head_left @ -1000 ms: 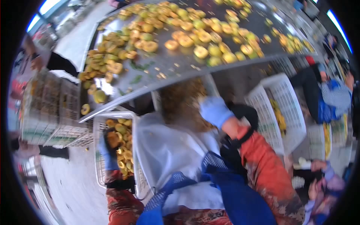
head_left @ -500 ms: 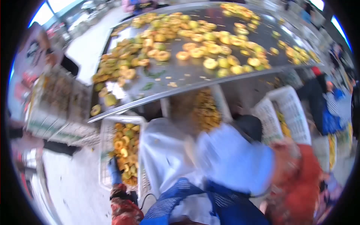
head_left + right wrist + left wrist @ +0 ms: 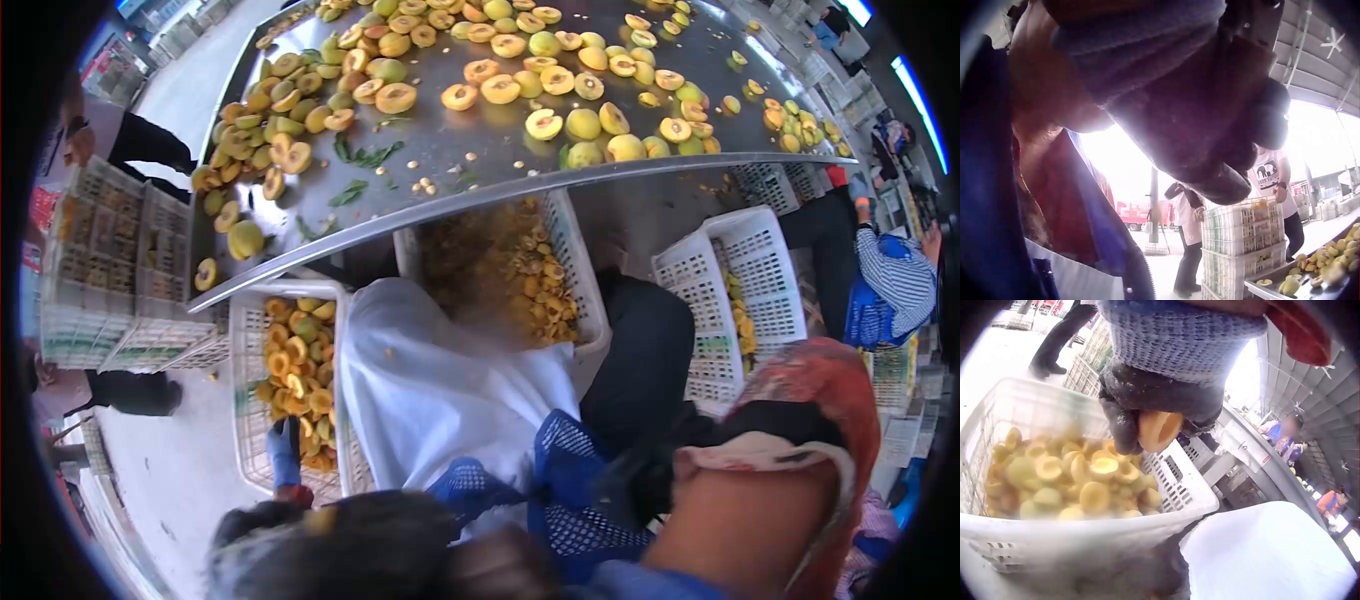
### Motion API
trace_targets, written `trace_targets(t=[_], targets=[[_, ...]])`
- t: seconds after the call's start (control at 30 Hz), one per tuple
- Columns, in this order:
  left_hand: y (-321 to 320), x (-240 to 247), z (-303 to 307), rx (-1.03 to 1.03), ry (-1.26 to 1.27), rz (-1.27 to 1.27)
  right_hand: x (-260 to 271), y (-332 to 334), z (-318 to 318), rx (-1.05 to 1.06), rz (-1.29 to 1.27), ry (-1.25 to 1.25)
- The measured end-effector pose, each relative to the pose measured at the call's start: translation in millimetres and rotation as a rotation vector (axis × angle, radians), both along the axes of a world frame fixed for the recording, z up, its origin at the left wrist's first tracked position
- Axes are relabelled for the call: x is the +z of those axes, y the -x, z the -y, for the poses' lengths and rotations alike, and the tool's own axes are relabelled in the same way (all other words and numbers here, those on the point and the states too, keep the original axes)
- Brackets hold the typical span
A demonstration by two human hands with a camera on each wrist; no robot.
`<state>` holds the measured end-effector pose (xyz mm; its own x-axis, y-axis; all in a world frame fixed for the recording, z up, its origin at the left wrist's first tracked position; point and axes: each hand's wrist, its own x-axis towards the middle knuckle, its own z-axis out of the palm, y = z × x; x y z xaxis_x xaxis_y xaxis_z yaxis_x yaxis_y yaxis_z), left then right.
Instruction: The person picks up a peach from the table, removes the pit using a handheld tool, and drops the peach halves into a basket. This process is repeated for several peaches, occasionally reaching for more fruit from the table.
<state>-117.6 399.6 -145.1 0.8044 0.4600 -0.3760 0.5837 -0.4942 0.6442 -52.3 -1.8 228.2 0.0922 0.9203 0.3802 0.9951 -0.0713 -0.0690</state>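
Observation:
My left hand [image 3: 1160, 394] wears a blue knit glove with a dark coated palm. Its thumb and fingers pinch an apricot half [image 3: 1159, 430], the hollow cut face showing. Below it, a white slatted crate [image 3: 1191, 494] holds many more apricot halves [image 3: 1094, 497]; the head view shows this hand [image 3: 284, 450] at the crate's near side. My right hand [image 3: 1191, 119], gloved too, is raised close to the head camera, a dark blur [image 3: 390, 545] across the bottom of that view. Its fingers [image 3: 1229, 181] are bent, and I cannot tell whether they hold anything.
A metal table [image 3: 440, 150] with halved and whole apricots, leaves and pale pits spans the front. Under its edge stands another crate [image 3: 590, 300] with fruit pieces. More crates stand right [image 3: 765, 270] and stacked left [image 3: 95, 270]. A white apron [image 3: 440, 370] covers my lap.
My right hand has risen from over the middle crate, past my lap, up close to the head camera. My left hand stays by the left crate, shifted to its near side.

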Motion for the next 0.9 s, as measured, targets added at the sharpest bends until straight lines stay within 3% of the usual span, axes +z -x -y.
trace_targets(t=[0.03, 0.07, 0.13, 0.17, 0.27, 0.3, 0.37, 0.43, 0.47, 0.53, 0.57, 0.7, 0.83, 0.9], targets=[[-0.1, -1.5, 1.8, -0.122, -0.152, 0.032, -2.5, -13.0, 3.5, -0.002, -0.02, -0.002], [-10.4, 18.8, 11.7, -0.15, -0.273, -0.128, -9.9, -26.8, 4.0, -0.001, -0.023, 0.001], [-42.9, 46.7, 25.9, -0.118, -0.388, 0.015, -23.4, -63.8, 7.5, -0.023, -0.065, 0.013], [-65.9, 66.8, 34.9, -0.069, -0.338, 0.175, -32.2, -84.4, 8.6, -0.041, -0.09, 0.009], [-168.5, 122.0, 74.2, -0.051, 0.154, 0.63, -75.3, -167.4, 13.2, -0.196, -0.218, -0.02], [-209.5, 161.2, 100.5, -0.31, -0.186, 0.559, -95.3, -201.1, 18.6, -0.306, -0.277, -0.035], [-289.0, 161.5, 114.8, -0.262, 0.168, 0.629, -140.8, -278.3, 32.6, -0.565, -0.492, -0.183], [-365.8, 150.5, 113.0, -0.283, 0.033, 0.508, -182.0, -346.5, 54.0, -0.862, -0.404, -0.12], [-399.7, 147.1, 114.1, -0.311, -0.116, 0.496, -190.6, -377.5, 63.6, -0.888, -0.406, -0.165], [-452.2, 134.0, 110.3, -0.342, -0.307, 0.471, -218.6, -443.4, 74.1, -1.046, -0.102, -0.155], [-471.6, 125.2, 105.6, -0.344, -0.351, 0.462, -215.3, -469.2, 72.9, -1.052, -0.019, -0.139], [-505.7, 107.8, 100.5, -0.312, -0.342, 0.354, -218.9, -572.9, 41.4, -1.073, -0.099, -0.172], [-517.2, 109.0, 115.9, -0.303, -0.343, 0.365, -222.4, -656.1, -7.7, -1.077, 0.063, -0.104], [-519.2, 101.5, 119.0, -0.294, -0.331, 0.42, -218.9, -679.2, -22.9, -1.036, -0.222, 0.065]])
